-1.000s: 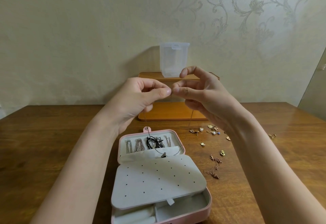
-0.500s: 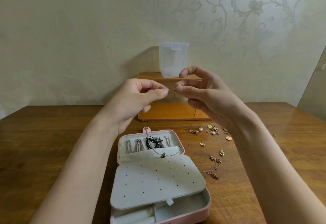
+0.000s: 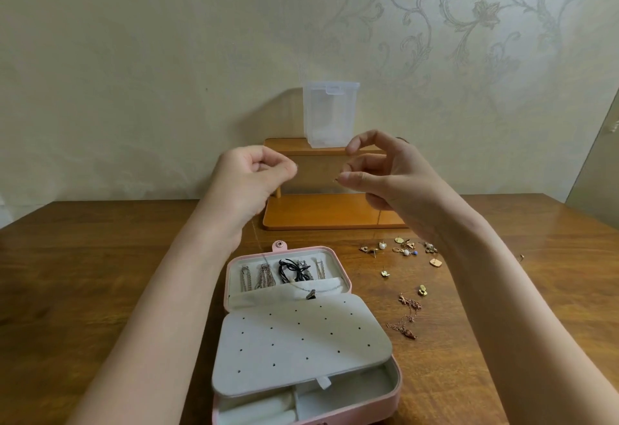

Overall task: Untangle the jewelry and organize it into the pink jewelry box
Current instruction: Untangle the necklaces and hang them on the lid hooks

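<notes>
A pink jewelry box (image 3: 395, 387) lies open on a wooden table (image 3: 83, 277), its grey perforated earring panel (image 3: 301, 341) resting over the front compartments and chains and a black cord (image 3: 291, 270) stowed in the lid. A thin necklace chain (image 3: 258, 240) with a small dark pendant (image 3: 311, 294) drapes across the lid pocket and rises at both ends to the raised hands. Right of the box lie a tangled rose-gold chain (image 3: 407, 317) and scattered earrings (image 3: 402, 250). Both forearms reach forward over the table. The left hand (image 3: 249, 180) is curled, thumb and forefinger pinching one end of the chain; the right hand (image 3: 385, 173) pinches the other end, remaining fingers arched above. The hands are held apart. Behind them a clear plastic container (image 3: 330, 113) stands on a two-tier wooden shelf (image 3: 321, 213) against patterned wallpaper (image 3: 469, 22).
</notes>
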Demonstrator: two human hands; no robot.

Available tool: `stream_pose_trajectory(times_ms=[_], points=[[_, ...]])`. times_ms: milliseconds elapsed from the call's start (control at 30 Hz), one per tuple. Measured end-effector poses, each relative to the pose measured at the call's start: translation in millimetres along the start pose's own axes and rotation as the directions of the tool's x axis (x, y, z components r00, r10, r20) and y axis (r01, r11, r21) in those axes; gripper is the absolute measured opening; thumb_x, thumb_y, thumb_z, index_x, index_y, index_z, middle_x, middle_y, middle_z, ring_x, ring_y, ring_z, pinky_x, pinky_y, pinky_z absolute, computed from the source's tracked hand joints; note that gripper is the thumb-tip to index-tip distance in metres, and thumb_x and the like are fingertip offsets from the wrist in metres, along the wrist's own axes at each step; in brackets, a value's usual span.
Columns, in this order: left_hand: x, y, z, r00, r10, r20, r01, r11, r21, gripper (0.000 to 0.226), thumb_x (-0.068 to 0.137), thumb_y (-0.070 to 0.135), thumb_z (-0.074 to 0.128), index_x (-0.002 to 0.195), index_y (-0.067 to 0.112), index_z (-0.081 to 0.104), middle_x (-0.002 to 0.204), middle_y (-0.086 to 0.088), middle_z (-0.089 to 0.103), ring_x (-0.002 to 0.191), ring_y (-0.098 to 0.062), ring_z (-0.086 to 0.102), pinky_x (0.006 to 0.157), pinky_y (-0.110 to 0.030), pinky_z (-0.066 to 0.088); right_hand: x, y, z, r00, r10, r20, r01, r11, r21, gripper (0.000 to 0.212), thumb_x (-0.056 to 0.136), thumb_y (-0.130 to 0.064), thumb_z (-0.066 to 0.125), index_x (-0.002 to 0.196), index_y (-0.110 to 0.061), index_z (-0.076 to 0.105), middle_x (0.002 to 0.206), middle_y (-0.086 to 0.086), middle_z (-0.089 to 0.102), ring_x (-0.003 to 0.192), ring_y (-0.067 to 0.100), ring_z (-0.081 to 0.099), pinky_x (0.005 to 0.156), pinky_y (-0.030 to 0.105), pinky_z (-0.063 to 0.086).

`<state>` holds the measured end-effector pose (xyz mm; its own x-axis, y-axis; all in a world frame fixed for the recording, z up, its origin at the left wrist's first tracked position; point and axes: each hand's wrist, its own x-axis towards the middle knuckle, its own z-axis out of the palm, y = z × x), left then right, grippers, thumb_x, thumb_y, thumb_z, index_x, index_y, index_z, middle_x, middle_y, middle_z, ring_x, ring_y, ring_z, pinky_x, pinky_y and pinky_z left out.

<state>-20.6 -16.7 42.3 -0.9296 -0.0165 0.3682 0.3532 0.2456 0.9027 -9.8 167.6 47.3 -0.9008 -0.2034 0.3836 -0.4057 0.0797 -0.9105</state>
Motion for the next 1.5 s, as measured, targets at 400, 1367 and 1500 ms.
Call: stream_pose_trajectory(times_ms=[400,1367,1500], points=[[-1.7,2.7,7.4,0.958,-0.133,0.254,0.199,0.945,-0.259,0.017,0.08,0.02,0.067,0.092,0.008,0.069,0.046,0.008,0.034,0.041,-0.004,0.024,0.031,-0.011,0.021,0.1,-2.9,10.0,0.981,-0.187,0.053,0.185,0.982,0.039,0.031,0.082,0.004,0.064,0.104,-0.011,0.048,0.078,0.002,0.059,0.051,0.004,0.039,0.042,0.012,0.03],[-4.2,5.8,2.1,0.91,-0.095,0.403,0.168,0.974,-0.15,0.029,0.07,0.025,0.063,0.09,0.005,0.068,0.05,0.003,0.03,0.037,-0.003,0.023,0.032,-0.01,0.022,-0.8,-4.2,7.0,0.98,-0.132,0.152,0.126,0.991,0.051,0.038,0.07,-0.001,0.068,0.102,-0.009,0.049,0.073,0.001,0.063,0.049,0.004,0.045,0.04,0.013,0.031],[-4.9,6.3,1.2,0.903,-0.087,0.42,0.165,0.975,-0.152,0.032,0.068,0.026,0.063,0.091,0.005,0.068,0.052,0.002,0.029,0.038,-0.003,0.022,0.032,-0.01,0.022,-1.3,-3.5,6.9,0.979,-0.129,0.158,0.118,0.99,0.074,0.038,0.069,-0.001,0.068,0.102,-0.008,0.049,0.07,0.001,0.062,0.047,0.003,0.043,0.04,0.013,0.03]])
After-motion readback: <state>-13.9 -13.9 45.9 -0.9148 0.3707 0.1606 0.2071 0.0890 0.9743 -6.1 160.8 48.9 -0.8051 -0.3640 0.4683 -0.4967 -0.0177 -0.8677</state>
